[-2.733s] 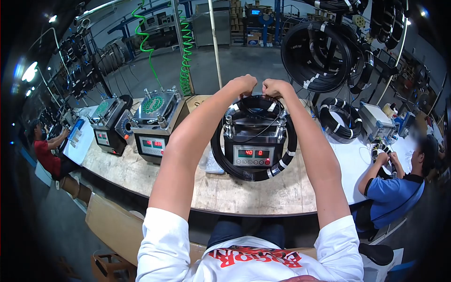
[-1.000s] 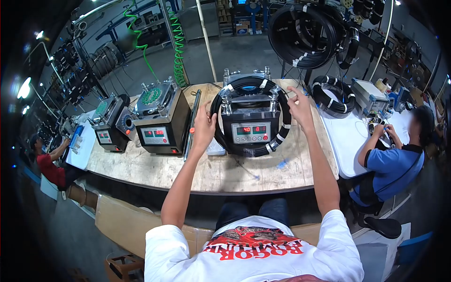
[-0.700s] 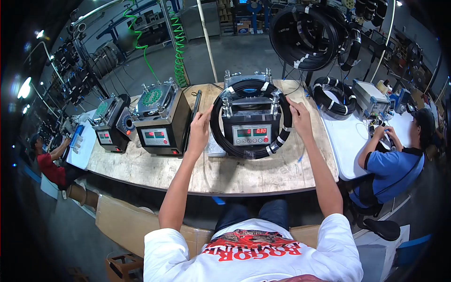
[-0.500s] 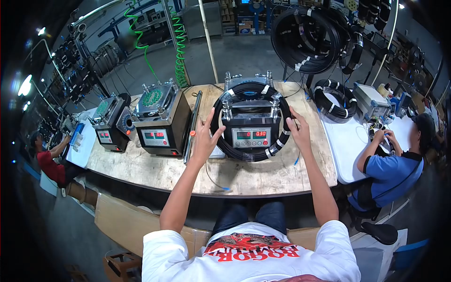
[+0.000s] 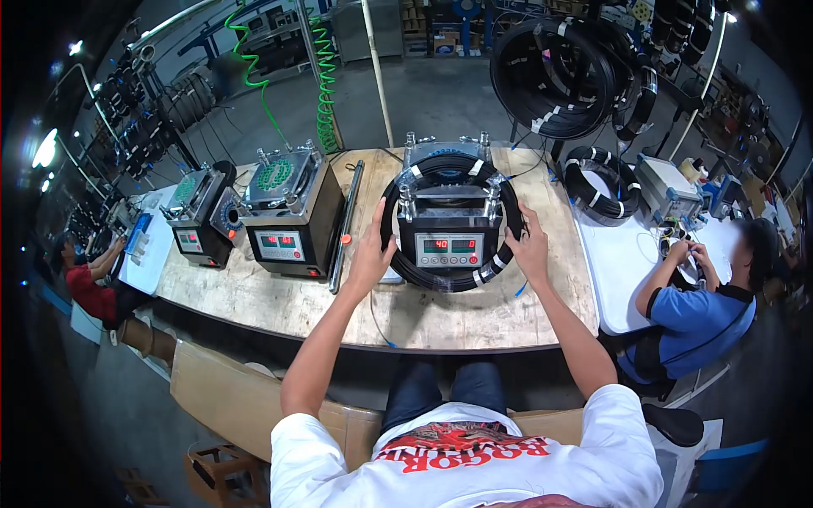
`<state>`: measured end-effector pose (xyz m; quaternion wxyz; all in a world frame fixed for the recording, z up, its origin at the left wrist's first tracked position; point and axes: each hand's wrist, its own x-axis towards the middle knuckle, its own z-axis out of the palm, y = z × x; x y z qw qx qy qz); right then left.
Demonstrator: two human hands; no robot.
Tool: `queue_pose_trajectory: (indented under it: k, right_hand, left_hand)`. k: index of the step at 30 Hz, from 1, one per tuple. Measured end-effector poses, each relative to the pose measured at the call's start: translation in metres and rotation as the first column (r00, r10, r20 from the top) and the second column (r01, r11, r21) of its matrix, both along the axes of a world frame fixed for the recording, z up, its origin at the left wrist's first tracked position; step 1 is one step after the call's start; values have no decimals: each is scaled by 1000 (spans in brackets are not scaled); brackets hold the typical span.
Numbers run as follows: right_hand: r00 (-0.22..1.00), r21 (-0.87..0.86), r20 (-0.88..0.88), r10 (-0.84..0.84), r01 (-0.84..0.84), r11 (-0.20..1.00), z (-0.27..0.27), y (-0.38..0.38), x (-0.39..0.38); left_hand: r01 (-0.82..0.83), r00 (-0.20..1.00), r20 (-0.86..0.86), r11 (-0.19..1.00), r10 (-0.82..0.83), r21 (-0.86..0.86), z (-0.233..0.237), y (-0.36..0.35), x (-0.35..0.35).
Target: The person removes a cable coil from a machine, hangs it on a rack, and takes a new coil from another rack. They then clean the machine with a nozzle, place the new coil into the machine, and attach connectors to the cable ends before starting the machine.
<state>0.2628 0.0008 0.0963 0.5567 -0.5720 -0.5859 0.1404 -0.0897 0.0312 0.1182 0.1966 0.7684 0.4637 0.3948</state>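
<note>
A coil of black cable [image 5: 422, 278], bound with white tape in places, is held in front of a black polishing-type machine [image 5: 449, 222] with a digital display. The machine's front panel and top clamps show through the ring. On the ring's left side, my left hand [image 5: 373, 256] is closed round the cable, thumb inward. My right hand [image 5: 528, 247] grips the opposite side, its fingers partly hidden behind the coil. Thin loose ends with blue tips hang from the coil, one near each hand.
Two similar machines [image 5: 292, 216] [image 5: 201, 222] stand left on the wooden table [image 5: 474, 330], beside a metal rod [image 5: 345, 233]. Another cable coil [image 5: 600, 206] lies at right. A co-worker in blue [image 5: 703, 326] sits right; another in red [image 5: 91, 292] sits far left. Large coils [image 5: 555, 76] hang behind.
My hands have closed in on the coil's sides, the right one slightly lower. The coil has shifted only a little. The display readings differ. The view has moved slightly.
</note>
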Motion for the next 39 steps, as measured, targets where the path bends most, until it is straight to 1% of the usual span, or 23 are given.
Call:
queue_pose_trajectory:
  k: [2, 5, 6, 7, 8, 9, 10, 11, 12, 14, 15, 16, 18, 19, 20, 22, 24, 26, 29, 34, 35, 38, 39]
  right_hand:
    - [1000, -23, 17, 14, -14, 1000, -1, 0, 4]
    - [996, 121, 17, 86, -88, 989, -4, 11, 10]
    - [994, 176, 29, 106, -110, 978, -1, 14, 11]
    - [991, 241, 52, 119, -129, 962, 12, 12, 9]
    - [991, 215, 34, 130, -134, 967, 21, 2, 9]
    - [990, 189, 14, 139, -139, 972, 34, -9, 7]
    - [989, 75, -49, 138, -135, 988, 52, -26, 5]
    - [994, -39, -34, 105, -106, 994, 62, -38, 7]
    - [995, -71, -19, 96, -97, 993, 78, -57, 3]
    - [988, 173, 4, 157, -155, 973, 78, -81, -1]
    - [990, 132, 87, 112, -123, 984, 77, -98, 0]
    - [983, 93, 170, 71, -87, 992, 72, -116, 2]
    - [993, -63, 10, 120, -119, 991, 49, -151, -1]
    - [972, -206, -192, 135, -175, 963, 42, -169, -8]
    - [982, -186, -125, 144, -166, 968, 10, -176, -3]
    - [974, -205, -111, 197, -216, 955, -40, -189, 0]
    - [979, -238, 40, 199, -185, 954, -77, -197, 0]
    - [975, -225, 99, 201, -175, 959, -103, -197, -4]
    - [976, -287, 121, 181, -140, 948, -147, -188, -3]
    - [978, -297, 163, 129, -76, 952, -149, -167, -3]
    - [975, -382, 194, 108, -27, 924, -146, -166, -5]
    - [976, -535, 149, 161, -58, 843, -154, -157, 5]
    - [965, -552, 207, 163, -22, 834, -143, -155, 3]
  left_hand:
    - [24, 999, -30, 984, -19, 177, -3, 8, -4]
    - [50, 998, -36, 988, -45, 148, 6, 13, -11]
    - [48, 999, -3, 996, -48, 78, 14, 10, -11]
    - [-7, 998, -55, 995, 12, 95, 18, 10, -13]
    - [12, 999, -38, 991, -7, 130, 21, 8, -16]
    - [-28, 994, -99, 996, 36, 80, 38, -6, -15]
    - [-70, 983, -166, 997, 75, 36, 58, -21, -15]
    - [-59, 979, -191, 995, 73, 79, 66, -30, -18]
    - [-25, 982, -183, 993, 47, 118, 71, -42, -21]
    - [40, 987, -161, 979, -7, 201, 73, -68, -27]
    - [17, 983, -182, 990, 9, 140, 68, -83, -32]
    - [57, 983, -184, 974, -16, 218, 59, -97, -37]
    - [103, 986, -142, 991, -90, 85, 45, -133, -43]
    - [117, 985, -122, 993, -119, -22, 31, -147, -48]
    - [132, 985, -97, 983, -144, -127, 13, -158, -52]
    - [67, 966, -221, 954, -135, -291, -13, -177, -57]
    - [95, 960, -217, 932, -179, -349, -53, -181, -62]
    - [117, 960, -197, 926, -198, -358, -86, -178, -64]
    - [122, 963, -183, 923, -200, -364, -119, -167, -61]
    - [50, 967, -215, 932, -135, -359, -132, -153, -52]
    - [23, 941, -291, 889, -174, -457, -130, -146, -55]
    - [123, 910, -299, 874, -289, -469, -142, -125, -68]
    - [110, 887, -317, 822, -335, -559, -110, -122, -67]
